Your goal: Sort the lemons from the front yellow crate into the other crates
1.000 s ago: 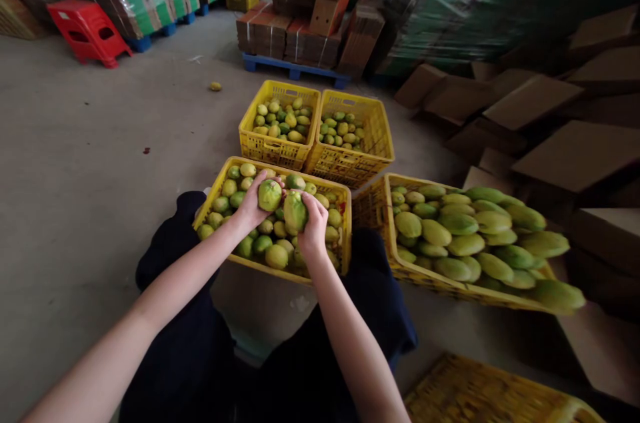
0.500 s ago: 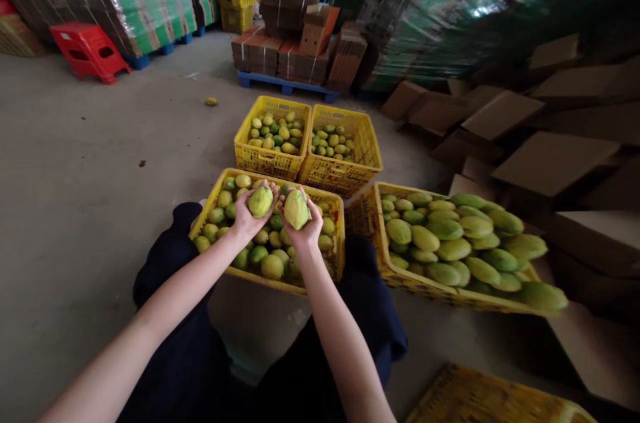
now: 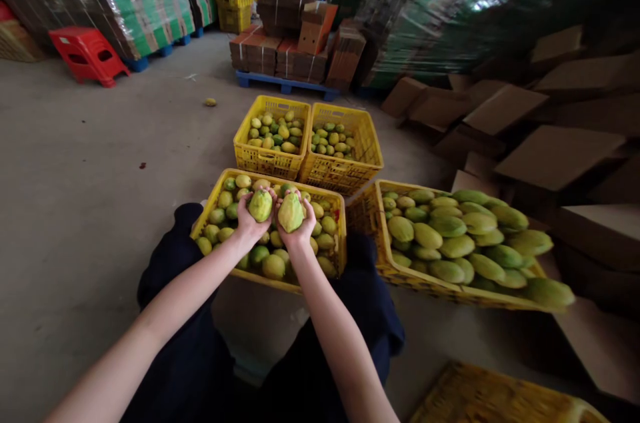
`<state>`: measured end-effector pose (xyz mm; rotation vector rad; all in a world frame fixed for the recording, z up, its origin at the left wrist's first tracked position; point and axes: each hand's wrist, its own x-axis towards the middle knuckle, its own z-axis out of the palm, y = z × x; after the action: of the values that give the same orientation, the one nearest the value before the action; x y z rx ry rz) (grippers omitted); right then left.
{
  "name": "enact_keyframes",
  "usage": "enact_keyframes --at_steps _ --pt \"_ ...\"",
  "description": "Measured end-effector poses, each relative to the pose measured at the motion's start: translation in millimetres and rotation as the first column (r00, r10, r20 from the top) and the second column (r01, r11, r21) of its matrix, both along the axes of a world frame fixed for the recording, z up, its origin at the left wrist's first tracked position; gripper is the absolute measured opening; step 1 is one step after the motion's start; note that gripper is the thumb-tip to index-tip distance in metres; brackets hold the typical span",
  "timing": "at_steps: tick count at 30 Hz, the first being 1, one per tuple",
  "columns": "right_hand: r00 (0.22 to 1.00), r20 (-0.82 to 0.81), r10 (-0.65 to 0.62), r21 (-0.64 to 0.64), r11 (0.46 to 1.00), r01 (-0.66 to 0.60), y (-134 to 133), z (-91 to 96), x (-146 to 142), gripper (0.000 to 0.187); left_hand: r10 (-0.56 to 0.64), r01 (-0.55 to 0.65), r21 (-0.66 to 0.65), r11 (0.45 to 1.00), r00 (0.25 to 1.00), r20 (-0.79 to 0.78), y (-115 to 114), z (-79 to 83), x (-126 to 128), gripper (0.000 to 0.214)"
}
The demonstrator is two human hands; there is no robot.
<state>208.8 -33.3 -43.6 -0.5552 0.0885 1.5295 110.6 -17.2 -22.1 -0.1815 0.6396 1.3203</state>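
Observation:
Yellow-green papayas fill the yellow crate (image 3: 305, 290) between my knees. Above it, my left hand (image 3: 250, 223) cups one papaya (image 3: 261, 205) from below, its fingers curled round the sides. Close beside it, my right hand (image 3: 302, 233) holds a second papaya (image 3: 291, 213), which looks paler and tapers toward its top. The two fruits are side by side, a small gap apart. Beneath my hands, part of the fruit in the crate is hidden.
Two more yellow crates (image 3: 270, 159) (image 3: 345, 176) of papayas stand beyond. At right, a crate (image 3: 383, 236) is heaped with larger papayas. Cardboard boxes (image 3: 560, 156) lie further right. A red stool (image 3: 90, 55) and a loose fruit (image 3: 210, 103) are on the floor at left.
My right hand has moved slightly left with its papaya, closer to my left hand, and the fruit has turned a little. My left hand still holds its papaya in nearly the same place.

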Motion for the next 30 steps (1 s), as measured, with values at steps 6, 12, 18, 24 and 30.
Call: enact_keyframes --at_steps 6,12,18,24,30 --pt "1.0 -0.021 0.0 0.0 1.0 0.0 -0.7 -2.6 1.5 0.021 -0.011 0.011 -0.03 0.999 1.0 -0.014 -1.7 0.3 0.8 0.026" --pt "1.0 -0.005 -0.001 0.003 1.0 0.001 0.2 -8.3 4.3 0.024 -0.021 0.021 -0.007 1.0 0.999 0.033 -0.8 -1.7 1.8 0.033" --pt "1.0 -0.008 -0.024 -0.024 0.999 0.024 0.7 -6.8 3.4 0.023 -0.037 0.037 0.01 0.999 0.998 0.054 0.2 -3.8 2.2 0.036" --pt "0.998 -0.051 -0.023 -0.031 0.999 0.021 1.1 -2.4 1.4 0.029 -0.046 0.045 0.017 0.999 0.998 0.047 1.9 0.5 0.5 0.038" --pt "0.998 -0.027 -0.056 -0.023 0.998 0.056 2.9 -6.7 -0.2 0.029 -0.045 0.044 0.055 0.998 0.998 0.031 0.7 7.3 0.7 0.039"
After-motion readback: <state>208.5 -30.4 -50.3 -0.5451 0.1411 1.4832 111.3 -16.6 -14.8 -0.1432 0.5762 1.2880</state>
